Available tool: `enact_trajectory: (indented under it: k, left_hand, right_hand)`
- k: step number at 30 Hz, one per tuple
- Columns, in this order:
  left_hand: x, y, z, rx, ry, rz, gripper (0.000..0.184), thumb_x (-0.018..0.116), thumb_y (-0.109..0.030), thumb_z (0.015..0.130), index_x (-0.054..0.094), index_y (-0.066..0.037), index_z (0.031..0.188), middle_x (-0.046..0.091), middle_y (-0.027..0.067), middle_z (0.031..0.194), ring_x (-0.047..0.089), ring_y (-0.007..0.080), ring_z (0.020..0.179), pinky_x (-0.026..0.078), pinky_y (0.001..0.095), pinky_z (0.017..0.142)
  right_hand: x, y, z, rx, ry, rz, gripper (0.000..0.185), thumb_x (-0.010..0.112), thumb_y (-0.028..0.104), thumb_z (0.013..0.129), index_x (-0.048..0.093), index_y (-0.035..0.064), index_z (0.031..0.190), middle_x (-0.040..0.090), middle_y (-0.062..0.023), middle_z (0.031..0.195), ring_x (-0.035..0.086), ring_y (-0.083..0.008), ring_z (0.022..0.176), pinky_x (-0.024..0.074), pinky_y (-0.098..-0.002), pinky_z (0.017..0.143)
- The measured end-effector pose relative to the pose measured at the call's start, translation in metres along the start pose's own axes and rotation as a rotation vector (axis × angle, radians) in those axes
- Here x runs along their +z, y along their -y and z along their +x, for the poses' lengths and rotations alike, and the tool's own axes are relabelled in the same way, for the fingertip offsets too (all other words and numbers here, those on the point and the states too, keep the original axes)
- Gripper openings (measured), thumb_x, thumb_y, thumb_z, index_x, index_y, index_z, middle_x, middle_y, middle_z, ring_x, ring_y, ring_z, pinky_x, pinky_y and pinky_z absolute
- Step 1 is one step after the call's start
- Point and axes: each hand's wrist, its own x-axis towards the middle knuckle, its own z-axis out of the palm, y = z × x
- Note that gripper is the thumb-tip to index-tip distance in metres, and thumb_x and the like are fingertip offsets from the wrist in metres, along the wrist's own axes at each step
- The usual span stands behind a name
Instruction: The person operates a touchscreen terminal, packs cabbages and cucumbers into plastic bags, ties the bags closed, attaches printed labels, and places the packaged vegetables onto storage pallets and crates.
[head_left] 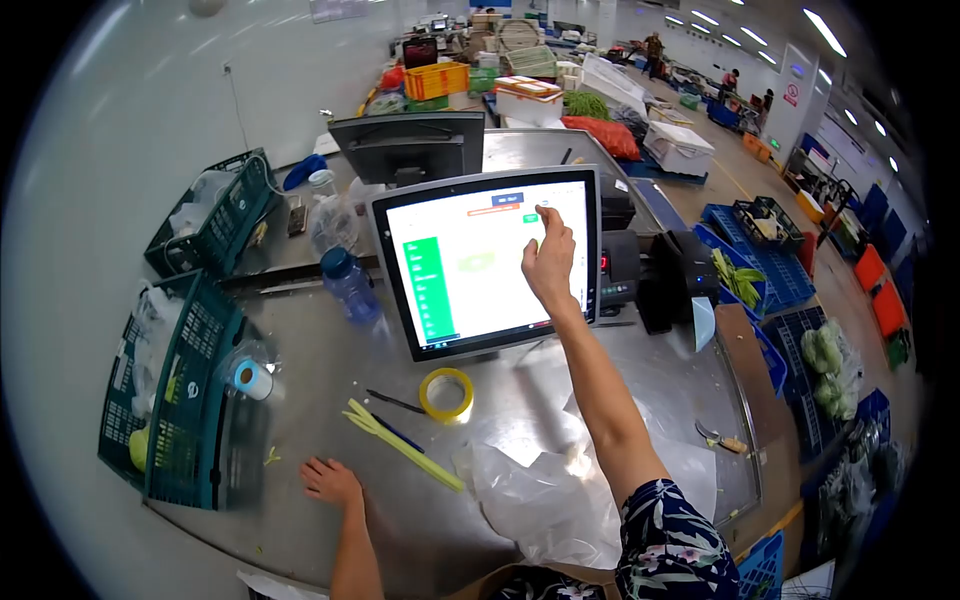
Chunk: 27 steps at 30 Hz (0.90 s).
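My right hand (551, 260) is raised in front of a lit touchscreen monitor (490, 290), its fingers apart near the upper right of the display. It holds nothing; whether a fingertip touches the glass I cannot tell. On the metal table (300, 400), my left hand (332, 482) rests flat and empty. Pale green stalks (405, 445) lie to its right, with a dark pen (395, 401) and a roll of yellow tape (446, 394) farther up. A crumpled clear plastic bag (545, 500) spreads below the screen.
Green crates (165, 400) with plastic bags stand at the left. A blue bottle (350, 285) and a label roll (252, 379) are nearby. Black printers (675, 280) flank the screen's right side. A wooden-handled curved knife (722, 437) lies near the right edge.
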Motion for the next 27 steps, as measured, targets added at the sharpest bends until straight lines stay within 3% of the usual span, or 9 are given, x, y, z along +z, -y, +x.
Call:
enact_trajectory:
  k: [11, 19, 22, 27]
  left_hand:
    - [-0.005, -0.001, -0.002, -0.014, 0.032, 0.010, 0.040, 0.045, -0.027, 0.094, 0.045, -0.005, 0.128, 0.037, 0.0166, 0.139, 0.031, 0.0312, 0.133, 0.027, 0.0577, 0.101]
    - [-0.018, -0.007, -0.003, -0.003, 0.091, -0.004, 0.042, 0.045, -0.026, 0.094, 0.043, -0.004, 0.129, 0.036, 0.0187, 0.140, 0.028, 0.0325, 0.135, 0.023, 0.0552, 0.104]
    - [-0.013, -0.003, -0.001, -0.012, 0.073, 0.006, 0.043, 0.045, -0.027, 0.093, 0.042, -0.004, 0.130, 0.036, 0.0188, 0.141, 0.028, 0.0326, 0.135, 0.023, 0.0559, 0.105]
    - [-0.019, -0.007, -0.002, -0.027, 0.090, -0.027, 0.044, 0.044, -0.027, 0.093, 0.041, -0.003, 0.131, 0.035, 0.0194, 0.142, 0.027, 0.0334, 0.136, 0.021, 0.0573, 0.105]
  right_hand:
    - [-0.015, -0.023, 0.028, -0.017, 0.005, -0.083, 0.054, 0.054, -0.006, 0.072, 0.044, 0.0029, 0.124, 0.058, -0.0175, 0.119, 0.051, -0.0270, 0.096, 0.0356, -0.0393, 0.085]
    - [0.000, -0.029, 0.029, 0.003, 0.025, -0.129, 0.053, 0.053, -0.007, 0.071, 0.046, 0.0040, 0.123, 0.059, -0.0174, 0.107, 0.051, -0.0284, 0.093, 0.0372, -0.0409, 0.082]
    - [-0.001, -0.005, 0.017, -0.102, -0.014, -0.040, 0.056, 0.052, -0.009, 0.071, 0.046, 0.0041, 0.125, 0.059, -0.0174, 0.112, 0.050, -0.0257, 0.094, 0.0364, -0.0389, 0.082]
    - [0.008, 0.034, -0.006, -0.163, 0.178, -0.034, 0.055, 0.053, -0.007, 0.074, 0.042, 0.0040, 0.127, 0.056, -0.0143, 0.123, 0.051, -0.0244, 0.098, 0.0398, -0.0363, 0.087]
